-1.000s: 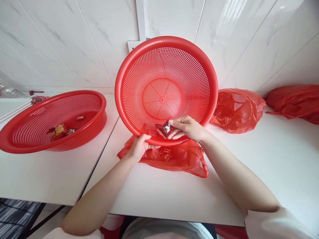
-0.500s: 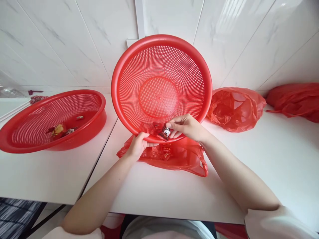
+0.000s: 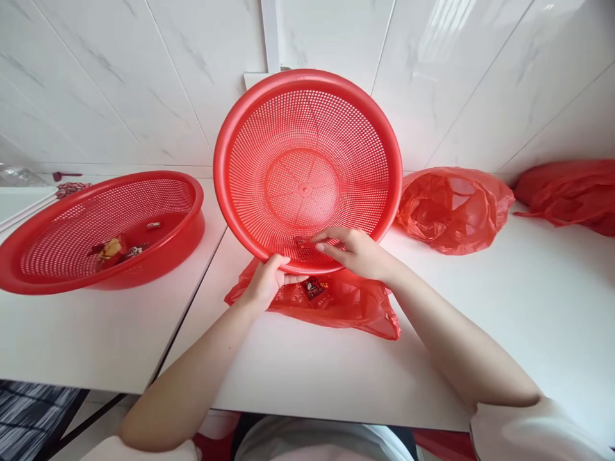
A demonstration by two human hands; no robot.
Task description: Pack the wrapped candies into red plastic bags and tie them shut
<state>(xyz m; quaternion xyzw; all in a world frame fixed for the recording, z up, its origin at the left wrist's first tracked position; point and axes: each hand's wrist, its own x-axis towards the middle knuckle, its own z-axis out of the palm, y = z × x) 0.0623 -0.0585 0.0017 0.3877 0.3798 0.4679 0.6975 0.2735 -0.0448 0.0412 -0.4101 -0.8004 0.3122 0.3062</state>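
Observation:
A red perforated plastic basket [image 3: 307, 78] stands tilted with its mouth toward me. My left hand [image 3: 266, 282] is closed on its lower rim, thumb over the edge. Inside the lower rim, my right hand [image 3: 358, 251] reaches in with fingers apart, its fingertips beside a small red wrapped packet [image 3: 302, 242]; I cannot tell whether they touch it. Under the basket's front lies a red plastic bag [image 3: 355, 310] on the table. A dark brown and red wrapped packet [image 3: 314, 288] is at the bag's mouth, just below the rim.
At the left, another red basket [image 3: 185, 234] lies tilted with several small wrapped packets [image 3: 113, 248] in it. A crumpled red bag [image 3: 456, 211] sits to the right, with another red bag [image 3: 571, 192] beyond. White tiled wall [image 3: 144, 83] stands behind the white table [image 3: 298, 371].
The dark wrapped packet has left my right hand and dropped to the red bag. My right hand has moved slightly left toward the red packet in the basket. My left hand stays on the rim.

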